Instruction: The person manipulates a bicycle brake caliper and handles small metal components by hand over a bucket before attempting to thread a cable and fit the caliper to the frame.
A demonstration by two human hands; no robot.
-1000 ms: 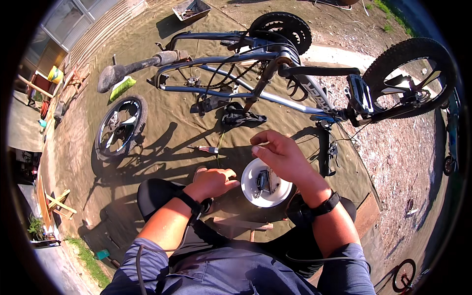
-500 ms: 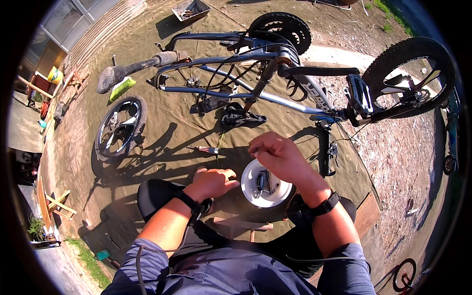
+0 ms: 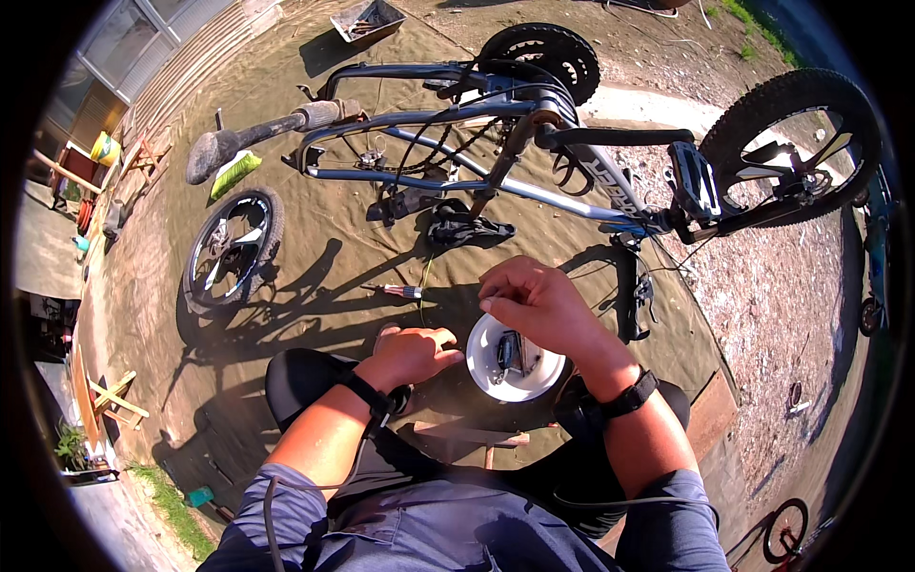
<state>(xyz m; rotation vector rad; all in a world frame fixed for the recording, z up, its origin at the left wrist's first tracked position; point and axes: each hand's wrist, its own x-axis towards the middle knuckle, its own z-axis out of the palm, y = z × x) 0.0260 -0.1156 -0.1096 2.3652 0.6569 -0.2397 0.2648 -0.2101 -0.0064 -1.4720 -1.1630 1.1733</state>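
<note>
Over the upper rim of a white bowl (image 3: 548, 377) hangs my right hand (image 3: 536, 297), fingers curled and pinched toward the thumb. Whatever they may hold is hidden or too small to name. Dark metal parts (image 3: 507, 353) lie inside the bowl. My left hand (image 3: 408, 357) rests by my left knee, left of the bowl, thumb and forefinger apart with nothing visible between them. A screwdriver-like tool with a red and grey handle (image 3: 405, 291) lies on the ground cloth beyond it. Farther off stands an upturned bicycle frame (image 3: 457, 181), its saddle (image 3: 467, 227) down on the cloth.
A detached wheel (image 3: 232, 250) lies at the left, near a green brush (image 3: 234, 175). The fitted wheel (image 3: 796, 148) rises at the upper right. A grey tub (image 3: 368, 21) sits at the back. A small wooden stool (image 3: 467, 436) is between my legs.
My right hand has turned slightly, so its thumb shows more, while staying over the bowl's rim. The left hand is in the same place.
</note>
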